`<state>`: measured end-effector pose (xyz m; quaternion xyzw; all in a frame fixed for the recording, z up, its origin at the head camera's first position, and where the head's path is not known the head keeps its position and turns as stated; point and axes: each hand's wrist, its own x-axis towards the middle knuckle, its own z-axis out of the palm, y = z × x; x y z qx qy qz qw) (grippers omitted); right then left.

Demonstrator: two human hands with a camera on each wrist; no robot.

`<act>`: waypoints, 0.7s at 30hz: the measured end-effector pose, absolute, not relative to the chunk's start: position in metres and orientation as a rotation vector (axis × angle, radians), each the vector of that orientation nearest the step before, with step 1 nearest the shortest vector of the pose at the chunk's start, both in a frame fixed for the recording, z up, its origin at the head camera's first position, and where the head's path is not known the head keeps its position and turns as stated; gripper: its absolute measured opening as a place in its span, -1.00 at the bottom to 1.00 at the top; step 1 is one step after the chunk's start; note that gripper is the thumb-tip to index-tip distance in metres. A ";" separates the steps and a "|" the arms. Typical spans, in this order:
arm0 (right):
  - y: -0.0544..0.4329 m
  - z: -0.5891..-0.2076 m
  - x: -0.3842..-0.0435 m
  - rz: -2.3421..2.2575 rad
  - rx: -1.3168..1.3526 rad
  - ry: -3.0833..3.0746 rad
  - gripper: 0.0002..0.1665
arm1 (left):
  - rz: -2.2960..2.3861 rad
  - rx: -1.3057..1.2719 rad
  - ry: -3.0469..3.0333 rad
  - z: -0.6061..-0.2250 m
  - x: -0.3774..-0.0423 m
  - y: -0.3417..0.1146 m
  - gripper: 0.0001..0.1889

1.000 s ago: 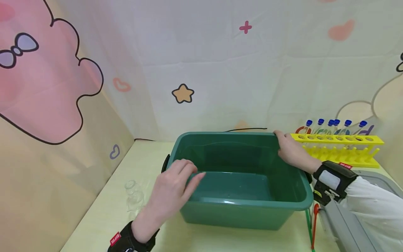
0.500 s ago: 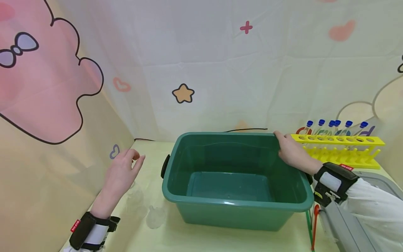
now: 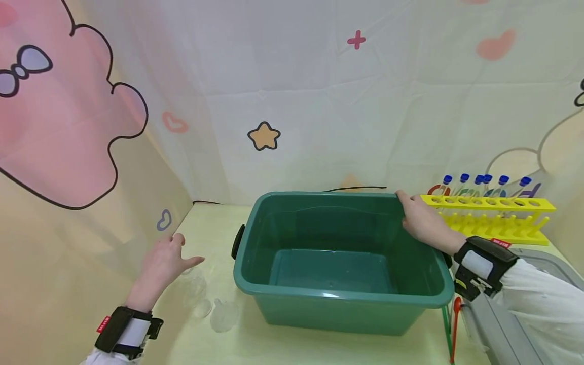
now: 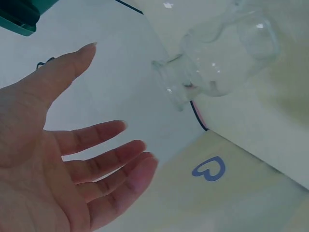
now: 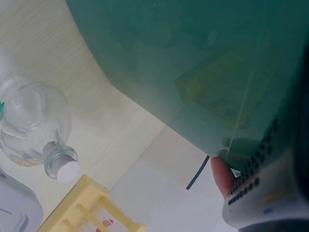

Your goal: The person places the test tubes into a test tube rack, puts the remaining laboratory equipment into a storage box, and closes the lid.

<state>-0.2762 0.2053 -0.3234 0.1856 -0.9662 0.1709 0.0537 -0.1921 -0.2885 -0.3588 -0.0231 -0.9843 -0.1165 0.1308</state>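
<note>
Compared with a second ago, when we saw the left grip point(image 3: 161, 262) over the left rim of the green tub point(image 3: 342, 315), it has moved out to the tub's nine o'clock, well apart from it. Half a second ago its thumb and fingertips were close together; now we find them spread, holding nothing. The right grip point(image 3: 423, 222) has stayed on the tub's rim at the two o'clock corner, fingers curled over the edge, so we place most of the tub toward its eight o'clock.

In the left wrist view we see the clear glass bottle point(image 4: 224, 53) at two o'clock of the left grip, near but untouched. On the worktop point(image 3: 214, 347), the tub stands between this bottle and the yellow rack point(image 3: 488, 203), which sits just beside the right grip at three o'clock.
</note>
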 end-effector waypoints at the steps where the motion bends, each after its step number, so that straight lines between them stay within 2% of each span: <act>1: 0.205 -0.324 -0.276 0.518 0.561 -2.937 -0.29 | -0.339 -0.061 -2.881 -0.360 -0.192 -0.290 -0.42; 21: 0.206 -0.325 -0.276 0.528 0.551 -2.922 -0.31 | -0.359 -0.016 -3.018 -0.378 -0.195 -0.292 -0.55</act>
